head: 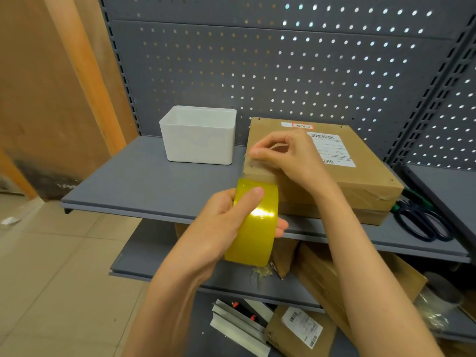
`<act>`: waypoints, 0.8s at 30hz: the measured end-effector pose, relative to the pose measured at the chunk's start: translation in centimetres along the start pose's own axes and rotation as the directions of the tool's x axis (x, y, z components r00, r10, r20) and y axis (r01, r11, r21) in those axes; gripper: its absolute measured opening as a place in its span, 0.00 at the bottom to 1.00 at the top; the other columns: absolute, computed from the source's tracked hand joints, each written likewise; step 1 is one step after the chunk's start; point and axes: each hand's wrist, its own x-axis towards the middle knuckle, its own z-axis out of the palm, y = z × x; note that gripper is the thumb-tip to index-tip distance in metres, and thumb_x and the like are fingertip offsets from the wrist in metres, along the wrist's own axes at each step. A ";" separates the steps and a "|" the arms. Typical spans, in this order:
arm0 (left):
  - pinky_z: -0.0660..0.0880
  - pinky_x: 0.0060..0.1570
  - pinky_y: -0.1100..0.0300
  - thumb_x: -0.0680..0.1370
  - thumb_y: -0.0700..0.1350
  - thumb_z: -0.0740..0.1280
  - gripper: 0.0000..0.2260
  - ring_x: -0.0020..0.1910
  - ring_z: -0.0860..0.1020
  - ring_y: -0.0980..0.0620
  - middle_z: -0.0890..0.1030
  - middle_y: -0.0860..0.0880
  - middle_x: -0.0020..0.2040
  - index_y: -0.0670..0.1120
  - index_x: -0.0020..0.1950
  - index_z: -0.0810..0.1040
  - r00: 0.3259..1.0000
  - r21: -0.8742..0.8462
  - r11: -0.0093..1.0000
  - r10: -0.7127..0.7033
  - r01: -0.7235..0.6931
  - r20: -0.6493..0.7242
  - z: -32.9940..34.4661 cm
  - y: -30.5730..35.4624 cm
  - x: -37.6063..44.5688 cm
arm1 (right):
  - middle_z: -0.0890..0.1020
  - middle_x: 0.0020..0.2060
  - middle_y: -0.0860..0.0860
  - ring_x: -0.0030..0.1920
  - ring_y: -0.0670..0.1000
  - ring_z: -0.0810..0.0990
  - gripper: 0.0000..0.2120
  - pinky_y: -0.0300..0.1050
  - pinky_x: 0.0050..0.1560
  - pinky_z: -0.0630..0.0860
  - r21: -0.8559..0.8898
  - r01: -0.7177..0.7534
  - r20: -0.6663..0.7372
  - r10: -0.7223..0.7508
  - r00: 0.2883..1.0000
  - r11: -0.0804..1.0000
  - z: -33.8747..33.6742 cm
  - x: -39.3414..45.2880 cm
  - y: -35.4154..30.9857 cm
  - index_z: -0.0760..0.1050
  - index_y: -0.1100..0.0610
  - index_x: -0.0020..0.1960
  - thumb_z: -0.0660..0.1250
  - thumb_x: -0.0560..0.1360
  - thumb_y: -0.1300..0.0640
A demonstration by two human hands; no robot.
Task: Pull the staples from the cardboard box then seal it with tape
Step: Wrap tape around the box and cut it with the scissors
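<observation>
Left hand (226,222) grips my light, slick tape roll (255,225) by its rim; right hand (286,157) pinches the sticky tape end onto the stiff box (360,181).

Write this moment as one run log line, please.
phase: taping | left hand: grips tape roll | right hand: pinches tape end on cardboard box | scissors: idle

I face grey metal shelves (144,181) backed by pegboard (257,60), a wooden panel (51,86) left, beige tiled floor (51,266) below.
</observation>
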 end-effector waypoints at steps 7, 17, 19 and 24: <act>0.81 0.36 0.58 0.78 0.54 0.58 0.15 0.39 0.84 0.51 0.86 0.45 0.40 0.45 0.54 0.75 1.000 -0.007 1.000 0.004 -0.004 -0.019 0.4 -0.4 0.2 | 0.83 0.36 0.46 0.39 0.44 0.80 0.04 0.38 0.44 0.76 -0.040 0.032 -0.024 -0.033 0.999 0.999 -0.8 0.6 -0.4 0.81 0.50 0.39 0.73 0.70 0.58; 0.81 0.37 0.58 0.78 0.54 0.59 0.14 0.40 0.84 0.50 0.86 0.45 0.41 0.45 0.53 0.76 0.999 -0.024 0.999 -0.035 0.034 -0.022 0.1 -0.6 0.8 | 0.83 0.36 0.44 0.38 0.38 0.79 0.02 0.30 0.41 0.73 -0.020 -0.028 0.002 0.028 1.000 0.999 -0.1 0.5 0.8 0.82 0.52 0.42 0.72 0.71 0.59; 0.81 0.37 0.58 0.78 0.54 0.59 0.15 0.40 0.84 0.51 0.86 0.45 0.41 0.45 0.53 0.77 0.999 -0.022 0.999 -0.038 0.038 -0.022 0.0 -0.8 0.9 | 0.82 0.35 0.44 0.36 0.36 0.78 0.02 0.28 0.39 0.72 -0.025 -0.040 0.002 0.040 0.999 0.999 0.1 0.4 1.0 0.82 0.54 0.42 0.72 0.71 0.60; 0.81 0.38 0.57 0.77 0.54 0.59 0.15 0.40 0.84 0.51 0.86 0.46 0.41 0.46 0.53 0.76 0.999 -0.026 0.999 -0.047 0.046 -0.027 -0.1 -1.2 1.2 | 0.80 0.33 0.40 0.34 0.31 0.76 0.03 0.24 0.37 0.69 -0.094 -0.091 0.013 0.093 0.996 0.991 0.3 0.7 1.3 0.84 0.57 0.44 0.73 0.70 0.60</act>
